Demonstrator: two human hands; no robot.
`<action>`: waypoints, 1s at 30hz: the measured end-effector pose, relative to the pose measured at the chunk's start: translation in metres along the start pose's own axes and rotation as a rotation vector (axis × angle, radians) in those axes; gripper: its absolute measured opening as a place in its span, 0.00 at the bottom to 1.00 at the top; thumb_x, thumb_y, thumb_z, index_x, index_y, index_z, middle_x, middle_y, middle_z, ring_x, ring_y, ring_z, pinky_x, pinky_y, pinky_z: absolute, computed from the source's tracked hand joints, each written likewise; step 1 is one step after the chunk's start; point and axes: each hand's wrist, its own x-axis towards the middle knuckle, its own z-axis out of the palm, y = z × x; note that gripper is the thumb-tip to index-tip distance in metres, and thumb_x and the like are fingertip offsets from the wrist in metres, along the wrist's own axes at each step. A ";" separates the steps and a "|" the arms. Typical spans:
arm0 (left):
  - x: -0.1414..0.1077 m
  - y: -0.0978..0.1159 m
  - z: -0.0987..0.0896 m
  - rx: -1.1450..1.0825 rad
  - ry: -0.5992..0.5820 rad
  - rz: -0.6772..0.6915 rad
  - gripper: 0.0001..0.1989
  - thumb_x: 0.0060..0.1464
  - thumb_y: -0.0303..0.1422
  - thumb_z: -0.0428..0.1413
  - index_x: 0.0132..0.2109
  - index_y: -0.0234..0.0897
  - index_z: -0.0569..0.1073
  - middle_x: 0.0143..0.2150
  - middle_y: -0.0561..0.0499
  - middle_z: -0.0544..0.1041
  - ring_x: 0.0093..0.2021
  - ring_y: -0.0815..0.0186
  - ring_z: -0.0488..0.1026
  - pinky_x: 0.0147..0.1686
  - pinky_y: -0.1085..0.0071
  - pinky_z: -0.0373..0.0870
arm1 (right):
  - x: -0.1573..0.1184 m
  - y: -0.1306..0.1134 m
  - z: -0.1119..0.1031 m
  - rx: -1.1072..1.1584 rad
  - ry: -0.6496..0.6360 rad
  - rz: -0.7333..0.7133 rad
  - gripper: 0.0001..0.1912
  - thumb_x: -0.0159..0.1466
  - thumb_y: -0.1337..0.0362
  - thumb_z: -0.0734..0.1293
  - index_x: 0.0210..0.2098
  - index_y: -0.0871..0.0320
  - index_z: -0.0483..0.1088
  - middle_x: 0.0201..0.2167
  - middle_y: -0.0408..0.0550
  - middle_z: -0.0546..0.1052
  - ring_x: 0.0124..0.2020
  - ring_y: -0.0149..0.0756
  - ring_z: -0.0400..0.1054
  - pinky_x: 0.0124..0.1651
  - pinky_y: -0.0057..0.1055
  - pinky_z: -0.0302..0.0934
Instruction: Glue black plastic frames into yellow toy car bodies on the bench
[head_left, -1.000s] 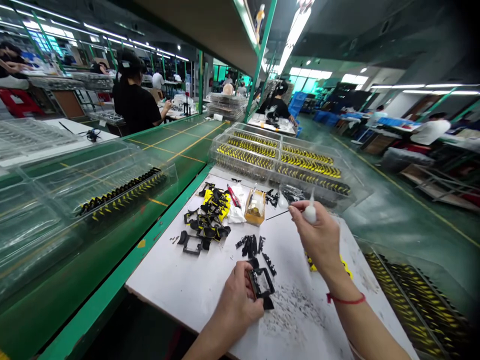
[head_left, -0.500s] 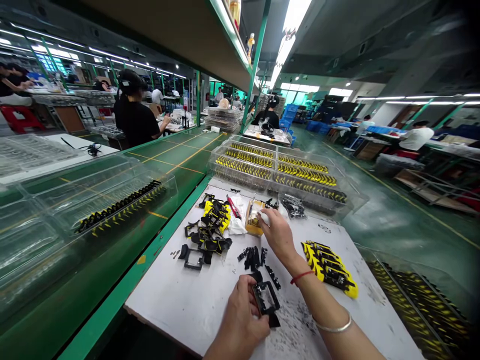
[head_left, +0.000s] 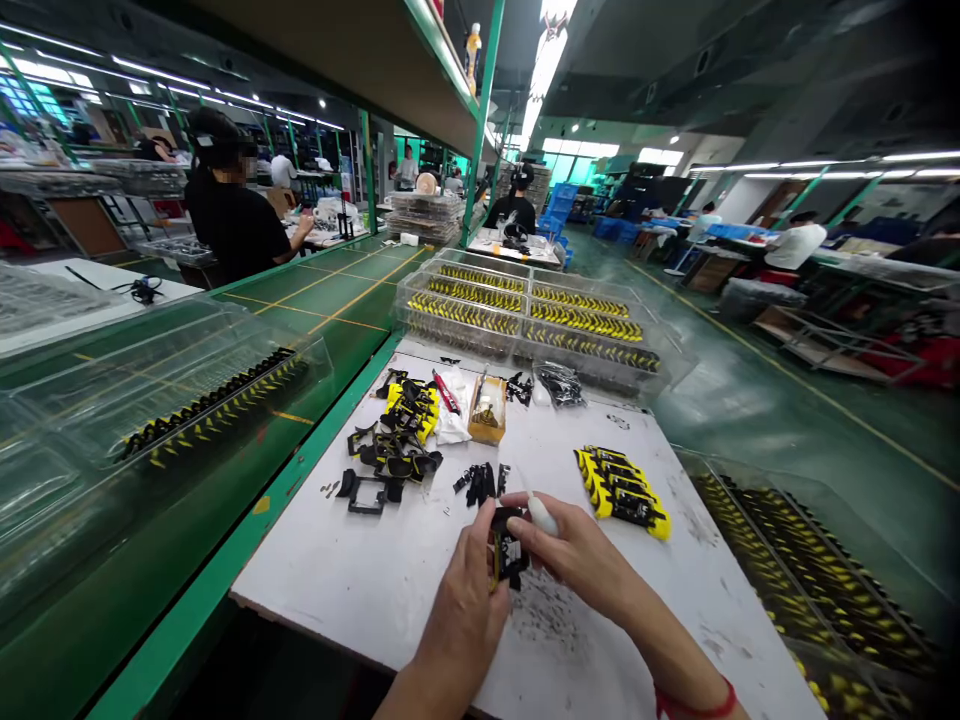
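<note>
My left grip [head_left: 461, 600] is closed on the black plastic frame [head_left: 508, 548] low over the white bench [head_left: 300, 590], keeping it steady beside my right grip [head_left: 581, 550], which pinches a white squeeze bottle [head_left: 541, 515].

Right there, the left hand [head_left: 463, 604] and right hand [head_left: 579, 540] wrap the black plastic frame [head_left: 508, 550], hiding most of it! The white squeeze bottle's [head_left: 541, 514] tip can't be seen, both forearms run off the bottom edge, and what's inside the small cardboard tray [head_left: 487, 412] is too small to call!
</note>
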 end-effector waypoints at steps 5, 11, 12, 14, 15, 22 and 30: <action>0.004 0.011 -0.008 0.217 0.052 0.196 0.39 0.54 0.15 0.45 0.67 0.47 0.43 0.50 0.44 0.70 0.50 0.60 0.70 0.50 0.61 0.70 | -0.017 0.013 -0.011 0.214 0.028 0.002 0.20 0.61 0.48 0.64 0.43 0.57 0.64 0.19 0.37 0.66 0.19 0.28 0.58 0.20 0.24 0.53; 0.010 0.013 -0.010 0.306 0.102 0.394 0.35 0.58 0.18 0.45 0.67 0.48 0.46 0.49 0.44 0.72 0.50 0.61 0.70 0.50 0.60 0.69 | -0.037 0.031 -0.010 0.384 0.095 0.004 0.20 0.57 0.49 0.68 0.39 0.56 0.62 0.19 0.35 0.64 0.18 0.25 0.56 0.21 0.23 0.51; 0.009 0.013 -0.009 0.308 0.114 0.403 0.34 0.58 0.18 0.46 0.66 0.48 0.47 0.50 0.44 0.72 0.50 0.61 0.70 0.51 0.60 0.68 | -0.039 0.034 -0.010 0.382 0.129 0.022 0.19 0.57 0.50 0.69 0.38 0.55 0.62 0.19 0.35 0.64 0.17 0.25 0.56 0.20 0.23 0.51; 0.008 0.014 -0.008 0.306 0.150 0.371 0.31 0.58 0.22 0.49 0.65 0.47 0.51 0.51 0.44 0.71 0.52 0.59 0.69 0.53 0.59 0.66 | -0.044 0.040 -0.010 0.370 0.195 0.040 0.18 0.56 0.51 0.69 0.38 0.55 0.63 0.21 0.35 0.64 0.17 0.25 0.56 0.19 0.23 0.50; 0.008 0.014 -0.008 0.287 0.165 0.321 0.30 0.58 0.24 0.52 0.64 0.45 0.53 0.52 0.43 0.70 0.53 0.58 0.68 0.53 0.58 0.66 | -0.047 0.043 -0.010 0.357 0.232 0.045 0.18 0.56 0.51 0.70 0.38 0.55 0.63 0.22 0.36 0.64 0.17 0.25 0.57 0.19 0.24 0.50; 0.008 0.025 -0.004 -0.143 -0.045 -0.236 0.19 0.57 0.37 0.55 0.54 0.38 0.66 0.45 0.46 0.74 0.42 0.62 0.72 0.43 0.65 0.70 | -0.066 0.069 -0.012 0.160 0.426 0.020 0.13 0.57 0.55 0.68 0.36 0.55 0.66 0.24 0.38 0.67 0.21 0.29 0.62 0.26 0.27 0.59; 0.013 0.032 0.024 -0.196 -0.125 -0.334 0.09 0.52 0.32 0.57 0.42 0.39 0.73 0.33 0.52 0.74 0.32 0.66 0.68 0.33 0.72 0.64 | -0.088 0.087 -0.016 -0.048 0.579 0.020 0.10 0.58 0.56 0.67 0.35 0.54 0.67 0.28 0.41 0.72 0.30 0.34 0.67 0.35 0.28 0.62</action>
